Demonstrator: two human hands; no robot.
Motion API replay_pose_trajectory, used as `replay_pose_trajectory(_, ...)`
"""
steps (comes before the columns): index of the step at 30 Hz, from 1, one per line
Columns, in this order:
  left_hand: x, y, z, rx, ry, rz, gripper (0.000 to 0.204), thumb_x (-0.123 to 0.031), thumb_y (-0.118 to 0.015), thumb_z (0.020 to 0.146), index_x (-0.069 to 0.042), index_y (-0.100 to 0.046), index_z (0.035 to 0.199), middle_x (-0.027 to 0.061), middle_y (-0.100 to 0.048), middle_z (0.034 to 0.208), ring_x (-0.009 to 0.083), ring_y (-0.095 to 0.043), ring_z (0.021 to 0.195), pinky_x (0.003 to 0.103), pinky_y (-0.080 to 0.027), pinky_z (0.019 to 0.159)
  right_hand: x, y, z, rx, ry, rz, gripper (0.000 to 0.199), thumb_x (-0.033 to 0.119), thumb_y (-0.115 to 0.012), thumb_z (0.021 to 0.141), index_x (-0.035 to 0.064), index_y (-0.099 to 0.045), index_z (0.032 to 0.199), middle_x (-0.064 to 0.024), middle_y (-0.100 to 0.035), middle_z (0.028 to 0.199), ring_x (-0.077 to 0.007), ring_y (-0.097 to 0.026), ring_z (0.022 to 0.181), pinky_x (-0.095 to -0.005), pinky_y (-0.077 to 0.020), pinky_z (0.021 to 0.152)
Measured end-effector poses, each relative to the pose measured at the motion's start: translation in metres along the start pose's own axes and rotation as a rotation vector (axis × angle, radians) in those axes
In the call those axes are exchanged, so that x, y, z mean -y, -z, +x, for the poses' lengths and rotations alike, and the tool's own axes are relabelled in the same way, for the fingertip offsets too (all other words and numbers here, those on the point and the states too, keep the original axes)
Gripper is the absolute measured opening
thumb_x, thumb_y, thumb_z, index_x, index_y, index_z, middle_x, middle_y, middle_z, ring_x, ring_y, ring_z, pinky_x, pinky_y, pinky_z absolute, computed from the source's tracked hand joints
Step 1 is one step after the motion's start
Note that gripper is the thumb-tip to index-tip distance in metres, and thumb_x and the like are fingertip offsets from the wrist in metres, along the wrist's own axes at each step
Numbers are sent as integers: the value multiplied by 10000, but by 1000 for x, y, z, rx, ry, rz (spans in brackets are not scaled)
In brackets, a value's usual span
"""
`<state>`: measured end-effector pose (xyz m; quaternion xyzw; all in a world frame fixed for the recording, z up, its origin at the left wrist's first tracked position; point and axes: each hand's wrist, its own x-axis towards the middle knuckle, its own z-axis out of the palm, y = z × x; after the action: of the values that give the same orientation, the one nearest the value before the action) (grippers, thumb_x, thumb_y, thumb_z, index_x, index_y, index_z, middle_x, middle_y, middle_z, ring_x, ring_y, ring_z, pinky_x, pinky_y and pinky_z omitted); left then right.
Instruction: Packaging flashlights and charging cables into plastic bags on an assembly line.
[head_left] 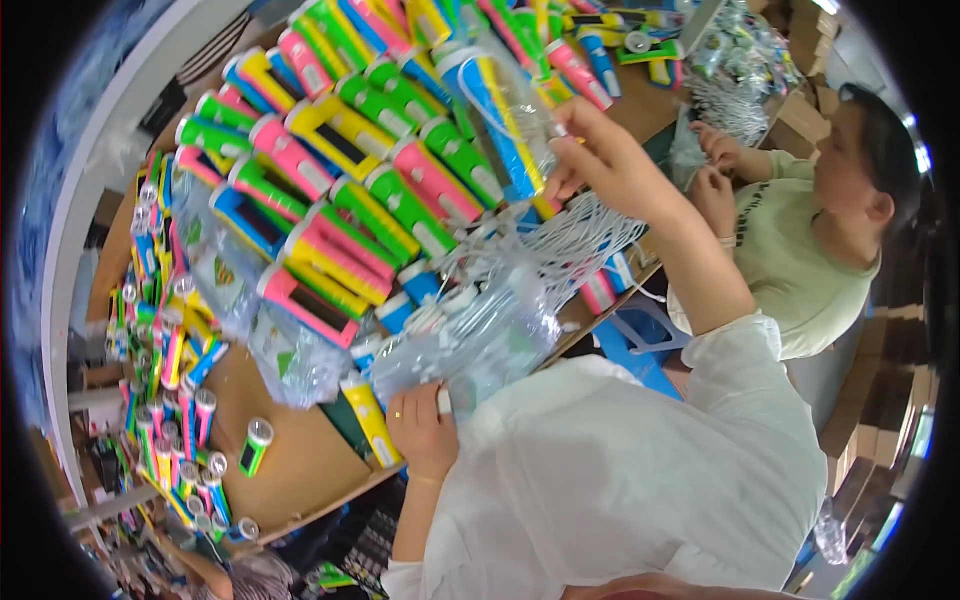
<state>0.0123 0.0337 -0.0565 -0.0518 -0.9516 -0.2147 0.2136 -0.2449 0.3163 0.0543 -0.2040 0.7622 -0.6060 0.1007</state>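
Note:
My right hand [605, 160] is closed on a clear plastic bag [535, 105] with a blue and yellow flashlight [500, 120] inside. It is raised over the right side of a large pile of flashlights [345, 140] in green, pink, yellow and blue, some with dark panels. Close to my body, my left hand [422, 430] has its fingers curled beside a heap of clear plastic bags [480, 340]. A small white piece shows at its fingertips, too little to name. A yellow flashlight [370, 420] lies just left of that hand. Bundled white cables [580, 240] lie below my right hand.
At the right, a person in a light green shirt [800, 250] handles something beside more bundled cables [730, 105]. Many flashlights with clear heads [185, 420] lie along the left on brown cardboard [295, 455]. Filled bags [290, 350] lie beside the main pile. A blue stool [645, 335] stands below the table edge.

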Motion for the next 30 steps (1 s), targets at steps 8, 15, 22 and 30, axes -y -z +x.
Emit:
replay_pose_trajectory(8, -6, 2, 4, -26, -15, -1, 161, -62, -730, 787, -38, -653, 926, 128, -632, 912, 352, -589, 889, 452, -483, 809, -23, 200, 133, -639, 6, -156, 254, 150, -524, 1040, 17, -482, 1253, -165, -703, 924, -262, -761, 813, -330, -625, 667)
replay_pose_trajectory(15, -7, -2, 0, -8, -8, -11, 185, -78, -743, 767, -38, -641, 916, 126, -657, 937, 334, -603, 910, 455, -469, 842, -53, 314, 219, -868, 236, 50, 465, 52, -533, 1001, 68, -389, 1443, -189, -647, 1161, -252, -675, 908, -371, -603, 800)
replay_pose_trajectory(22, -2, 2, -3, -3, 37, -133, 161, -51, -741, 793, -60, -711, 951, 91, -683, 884, 319, -606, 848, 432, -463, 807, -20, -5, 97, 47, 204, -2, 397, 97, -635, 958, 62, -572, 1348, -81, -691, 1116, -150, -692, 896, -309, -554, 798)
replay_pose_trajectory(30, 0, 6, 1, 46, 52, -240, 185, -31, -714, 771, -40, -667, 949, 106, -652, 872, 316, -608, 876, 413, -439, 784, -21, -168, -58, 809, 712, -377, 248, 251, -764, 788, 112, -659, 965, -36, -628, 906, -217, -606, 971, -379, -519, 811)
